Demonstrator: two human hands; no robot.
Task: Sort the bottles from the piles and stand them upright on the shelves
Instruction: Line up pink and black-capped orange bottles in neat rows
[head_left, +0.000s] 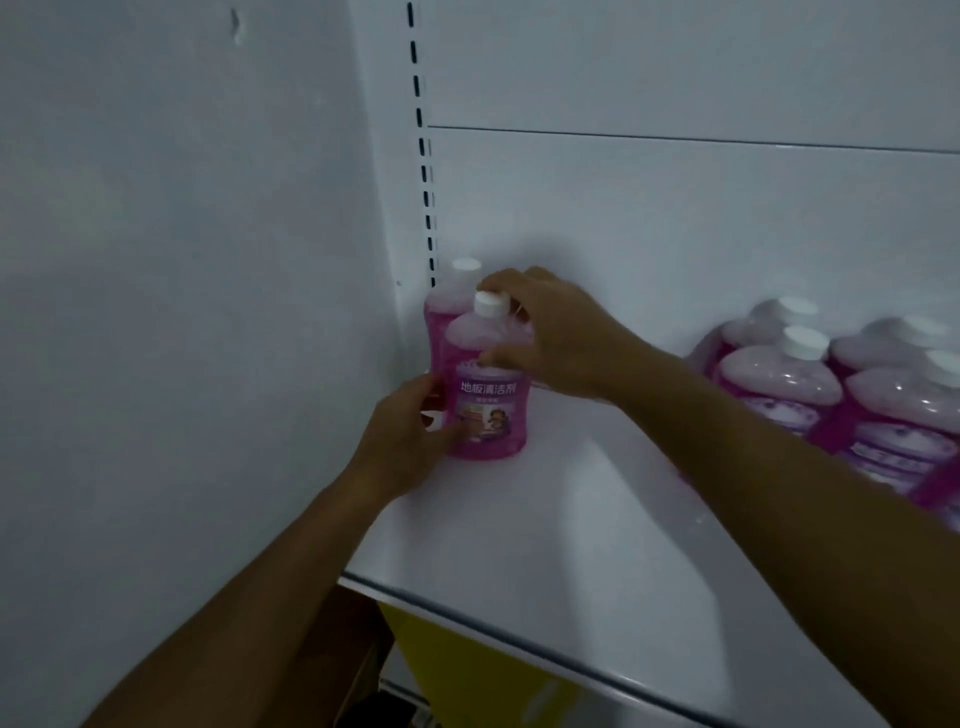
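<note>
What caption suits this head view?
Both hands, left and right, steady a pink bottle upright on the white shelf.

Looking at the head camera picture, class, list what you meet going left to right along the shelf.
Bare wall → left hand → pink bottle held in both hands → right hand → bare shelf → group of pink bottles.
</note>
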